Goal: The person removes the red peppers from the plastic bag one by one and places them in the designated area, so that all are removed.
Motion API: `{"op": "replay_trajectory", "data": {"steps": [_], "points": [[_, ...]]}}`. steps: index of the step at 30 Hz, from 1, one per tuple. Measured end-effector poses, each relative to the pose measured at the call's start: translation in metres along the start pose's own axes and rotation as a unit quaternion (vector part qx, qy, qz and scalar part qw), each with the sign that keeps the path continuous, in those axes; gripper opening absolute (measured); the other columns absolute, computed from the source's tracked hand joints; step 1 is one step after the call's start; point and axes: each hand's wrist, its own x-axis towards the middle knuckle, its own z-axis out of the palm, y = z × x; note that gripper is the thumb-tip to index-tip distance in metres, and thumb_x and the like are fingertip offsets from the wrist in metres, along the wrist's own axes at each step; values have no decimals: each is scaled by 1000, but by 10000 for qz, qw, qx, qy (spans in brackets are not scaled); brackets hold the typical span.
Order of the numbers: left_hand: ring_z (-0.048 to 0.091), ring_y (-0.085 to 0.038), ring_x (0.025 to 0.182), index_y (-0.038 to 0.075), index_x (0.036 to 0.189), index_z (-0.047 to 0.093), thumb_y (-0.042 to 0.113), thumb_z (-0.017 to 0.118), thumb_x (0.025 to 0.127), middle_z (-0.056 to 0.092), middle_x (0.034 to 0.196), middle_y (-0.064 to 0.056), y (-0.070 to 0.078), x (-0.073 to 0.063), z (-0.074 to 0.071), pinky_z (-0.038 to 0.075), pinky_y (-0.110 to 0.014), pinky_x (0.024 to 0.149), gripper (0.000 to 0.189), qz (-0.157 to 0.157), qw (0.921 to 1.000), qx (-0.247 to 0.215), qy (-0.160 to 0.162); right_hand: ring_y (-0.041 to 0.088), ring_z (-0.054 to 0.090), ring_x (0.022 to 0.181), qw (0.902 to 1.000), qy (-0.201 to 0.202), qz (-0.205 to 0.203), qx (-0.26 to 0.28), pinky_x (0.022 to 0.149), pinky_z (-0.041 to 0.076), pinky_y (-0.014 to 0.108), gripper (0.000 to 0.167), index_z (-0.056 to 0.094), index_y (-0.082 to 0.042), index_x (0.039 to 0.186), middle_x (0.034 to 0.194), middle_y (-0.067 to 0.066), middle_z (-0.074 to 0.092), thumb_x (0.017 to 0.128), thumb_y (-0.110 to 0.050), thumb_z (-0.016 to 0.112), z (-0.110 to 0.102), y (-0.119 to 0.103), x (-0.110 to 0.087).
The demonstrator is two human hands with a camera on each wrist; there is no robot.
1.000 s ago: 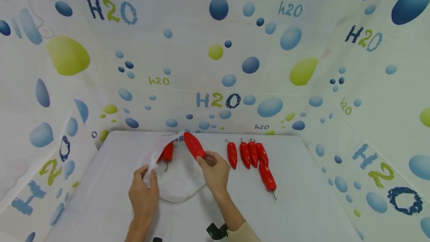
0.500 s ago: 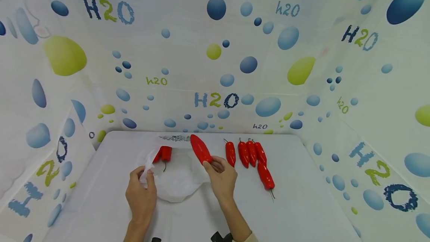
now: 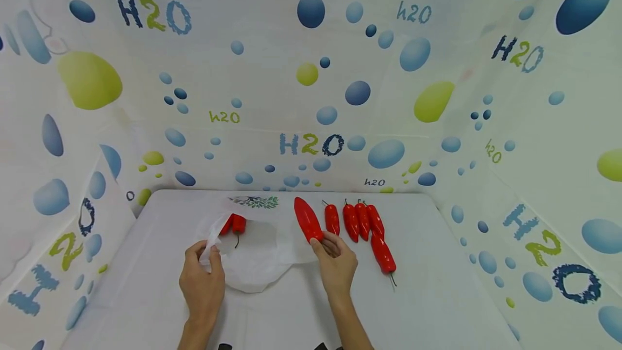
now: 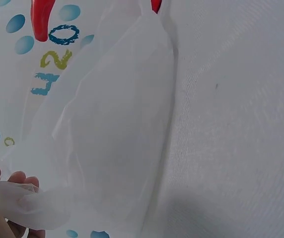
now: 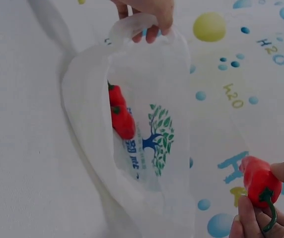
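Note:
My left hand [image 3: 201,285] pinches the rim of a thin white plastic bag [image 3: 255,280] lying on the table, its mouth spread open. Two red chili peppers [image 5: 123,121] show inside the bag in the right wrist view, beside a printed tree. To the right, my right hand [image 3: 338,271] holds another red chili pepper [image 3: 307,217] between thumb and fingers, above the bag's right side. Its green stem [image 5: 270,213] points back toward the palm. Whether the right fingers also touch the bag cannot be told.
Right of the bag, several red chili peppers lie on the white table [image 3: 437,296]: a single pepper [image 3: 332,219], a close group [image 3: 357,223], and a pepper with its stem toward me [image 3: 383,253]. A patterned curtain [image 3: 262,80] stands behind.
My right hand has moved right with the chili pepper, away from over the bag's mouth. The bag's far side has dropped back, uncovering the printed tree. My left hand keeps its grip.

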Motion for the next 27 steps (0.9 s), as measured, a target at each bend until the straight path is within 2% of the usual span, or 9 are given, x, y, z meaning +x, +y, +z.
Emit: {"op": "replay_trajectory", "data": {"steps": [6,13,19,27], "points": [[67,-36,98,-1,124,62,12,64,101,70,106,-20,1,0,1,45,-48,85,26,17,10000,21,9,26,76,97,9993,345,-86,-139,83,60,29,38,75,-2,121,107,10,78,90,-23,84,-17,7,2],[67,-38,101,-3,124,62,13,64,101,70,107,-22,2,-1,1,46,-52,86,27,27,10000,10,26,23,76,98,9953,795,223,-515,81,59,28,39,75,-8,123,109,6,78,89,-25,85,-36,21,2],[66,-38,101,-3,125,61,14,63,103,69,108,-22,3,-1,0,46,-53,86,29,-52,10000,-7,-14,21,75,100,9935,874,436,-589,81,59,26,43,75,-10,124,109,3,78,89,-32,85,-50,31,3],[67,-36,101,-4,126,61,15,62,103,69,109,-21,3,-2,1,47,-52,87,29,-76,10000,-25,-39,23,74,98,9924,1015,397,-576,79,59,25,43,74,-10,123,108,6,77,88,-33,86,-63,43,1]]}}
